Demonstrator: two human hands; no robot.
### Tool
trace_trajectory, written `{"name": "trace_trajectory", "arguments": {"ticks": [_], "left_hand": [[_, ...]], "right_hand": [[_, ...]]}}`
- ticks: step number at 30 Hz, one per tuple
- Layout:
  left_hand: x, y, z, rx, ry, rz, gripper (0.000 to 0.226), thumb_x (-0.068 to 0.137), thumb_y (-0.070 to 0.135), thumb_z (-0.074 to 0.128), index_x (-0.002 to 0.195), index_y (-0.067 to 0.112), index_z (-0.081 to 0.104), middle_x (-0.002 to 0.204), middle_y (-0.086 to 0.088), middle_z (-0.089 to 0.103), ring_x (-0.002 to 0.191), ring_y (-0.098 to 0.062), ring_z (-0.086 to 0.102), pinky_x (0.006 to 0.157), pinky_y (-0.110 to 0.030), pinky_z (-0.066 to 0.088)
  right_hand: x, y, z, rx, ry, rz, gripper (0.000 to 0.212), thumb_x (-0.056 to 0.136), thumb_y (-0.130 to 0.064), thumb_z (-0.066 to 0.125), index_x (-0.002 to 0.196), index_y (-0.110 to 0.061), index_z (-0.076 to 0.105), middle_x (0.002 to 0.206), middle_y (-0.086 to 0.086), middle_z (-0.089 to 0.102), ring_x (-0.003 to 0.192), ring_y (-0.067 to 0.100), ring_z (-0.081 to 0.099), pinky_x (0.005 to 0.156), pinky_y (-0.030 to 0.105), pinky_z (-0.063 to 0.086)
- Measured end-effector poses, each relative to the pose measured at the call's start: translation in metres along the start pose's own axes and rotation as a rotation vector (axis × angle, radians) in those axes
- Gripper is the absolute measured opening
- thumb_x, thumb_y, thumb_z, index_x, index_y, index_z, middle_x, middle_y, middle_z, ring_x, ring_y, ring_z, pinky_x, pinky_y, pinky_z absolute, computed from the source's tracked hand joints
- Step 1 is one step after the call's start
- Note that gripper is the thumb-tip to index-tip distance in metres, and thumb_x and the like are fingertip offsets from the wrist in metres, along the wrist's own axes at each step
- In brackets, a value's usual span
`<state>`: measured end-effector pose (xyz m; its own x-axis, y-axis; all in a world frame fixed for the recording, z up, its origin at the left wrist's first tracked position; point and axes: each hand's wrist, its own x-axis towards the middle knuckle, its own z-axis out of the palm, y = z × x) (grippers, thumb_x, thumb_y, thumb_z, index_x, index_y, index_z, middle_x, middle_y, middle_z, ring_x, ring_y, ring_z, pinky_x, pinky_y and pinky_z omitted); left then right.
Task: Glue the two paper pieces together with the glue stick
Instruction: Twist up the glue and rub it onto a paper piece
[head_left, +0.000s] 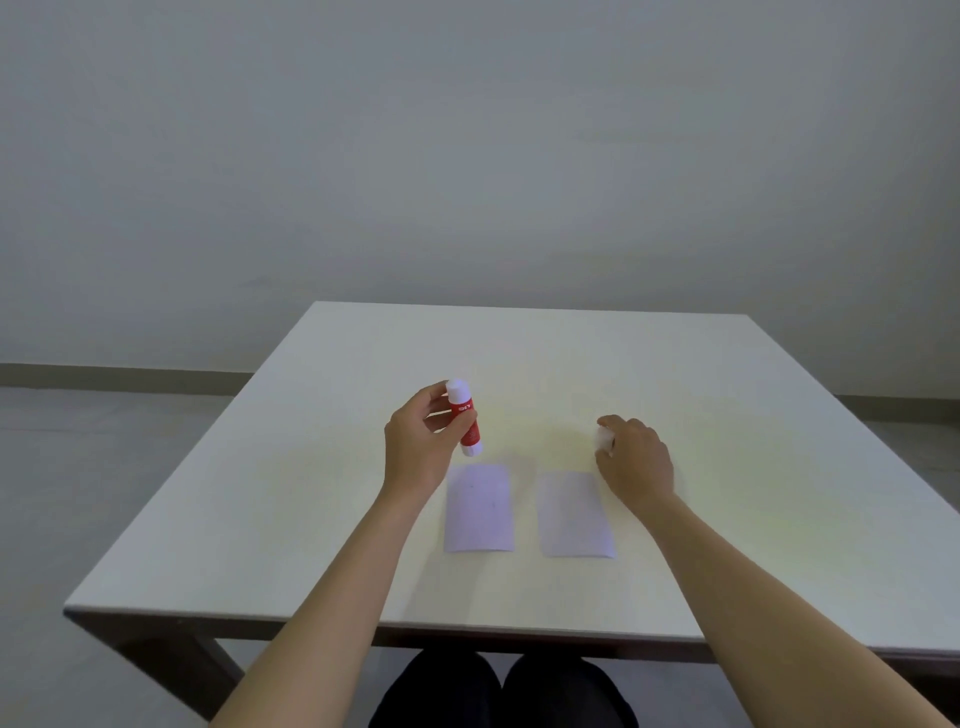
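Gripping the glue stick (464, 419), left hand (418, 457); right hand (635, 461) clutches its cap (604, 439) (white).

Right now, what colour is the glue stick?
Red in the middle with white ends, seen in the head view: glue stick.

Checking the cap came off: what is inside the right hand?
The right hand is closed around a small white object, probably the cap, showing at the fingertips; the rest is covered by the fingers. The left hand holds the glue stick.
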<state>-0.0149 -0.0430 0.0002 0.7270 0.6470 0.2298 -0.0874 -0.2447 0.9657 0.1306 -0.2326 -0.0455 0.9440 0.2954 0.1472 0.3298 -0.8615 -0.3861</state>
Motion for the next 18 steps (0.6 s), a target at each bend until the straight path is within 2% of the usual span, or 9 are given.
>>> {"name": "trace_trajectory", "arguments": {"ticks": [3,6,8,10,12,14,16,18], "left_hand": [[-0.004,0.000,0.000,0.032,0.014,-0.021,0.004,0.081,0.018,0.063,0.079,0.019,0.066,0.062,-0.001,0.072,0.068,0.004,0.065,0.064,-0.012,0.041],[-0.007,0.000,0.005,-0.014,0.036,-0.053,0.006,0.081,0.019,0.066,0.077,0.024,0.067,0.063,0.005,0.073,0.073,0.006,0.066,0.071,-0.017,0.043],[-0.008,0.001,0.012,-0.035,0.057,-0.071,0.008,0.081,0.020,0.068,0.077,0.027,0.067,0.062,0.017,0.071,0.073,0.010,0.065,0.072,-0.017,0.044],[-0.008,0.003,0.019,-0.018,0.100,-0.075,0.005,0.080,0.022,0.068,0.074,0.023,0.067,0.061,0.025,0.069,0.077,0.015,0.062,0.070,-0.016,0.042],[-0.005,0.007,0.025,-0.030,0.158,-0.090,0.006,0.078,0.024,0.070,0.073,0.025,0.067,0.067,0.021,0.071,0.087,0.004,0.066,0.072,-0.020,0.046],[0.000,0.012,0.026,-0.097,0.200,-0.116,0.005,0.077,0.024,0.072,0.075,0.027,0.068,0.080,0.011,0.074,0.089,-0.014,0.070,0.081,-0.031,0.053],[0.002,0.014,0.023,-0.170,0.237,-0.139,0.006,0.078,0.021,0.073,0.074,0.025,0.069,0.085,0.001,0.074,0.087,-0.021,0.072,0.087,-0.038,0.055],[0.002,0.014,0.018,-0.235,0.247,-0.161,0.007,0.079,0.018,0.072,0.073,0.022,0.070,0.083,-0.001,0.073,0.085,-0.022,0.073,0.085,-0.037,0.056]], "right_hand": [[-0.003,0.005,-0.002,-0.045,-0.028,-0.024,0.054,0.090,-0.019,0.052,0.142,-0.023,0.039,0.117,0.010,0.059,0.110,0.030,0.054,0.092,0.037,0.037],[-0.009,0.001,-0.006,-0.039,0.063,-0.003,0.056,0.092,-0.033,0.053,0.144,-0.021,0.035,0.123,0.012,0.055,0.111,0.031,0.055,0.094,0.040,0.035],[-0.014,-0.014,-0.010,0.066,0.154,-0.037,0.051,0.091,-0.036,0.055,0.138,-0.019,0.045,0.124,0.011,0.056,0.111,0.030,0.057,0.098,0.041,0.034],[-0.023,-0.039,-0.015,0.294,0.162,-0.122,0.037,0.089,-0.034,0.061,0.123,-0.018,0.060,0.115,0.006,0.064,0.098,0.022,0.063,0.096,0.037,0.039],[-0.033,-0.067,-0.018,0.618,-0.002,-0.166,0.026,0.088,-0.031,0.064,0.110,-0.018,0.068,0.105,-0.001,0.068,0.083,0.013,0.063,0.084,0.028,0.044],[-0.038,-0.086,-0.021,0.890,-0.210,-0.155,0.025,0.089,-0.029,0.063,0.112,-0.019,0.066,0.101,-0.004,0.067,0.079,0.010,0.064,0.074,0.022,0.045],[-0.040,-0.093,-0.021,1.073,-0.356,-0.137,0.027,0.091,-0.018,0.062,0.118,-0.020,0.062,0.103,-0.002,0.065,0.078,0.013,0.065,0.073,0.021,0.048],[-0.040,-0.092,-0.018,1.223,-0.438,-0.130,0.032,0.091,-0.005,0.060,0.121,-0.016,0.059,0.107,0.001,0.062,0.080,0.018,0.065,0.076,0.026,0.051]]}}
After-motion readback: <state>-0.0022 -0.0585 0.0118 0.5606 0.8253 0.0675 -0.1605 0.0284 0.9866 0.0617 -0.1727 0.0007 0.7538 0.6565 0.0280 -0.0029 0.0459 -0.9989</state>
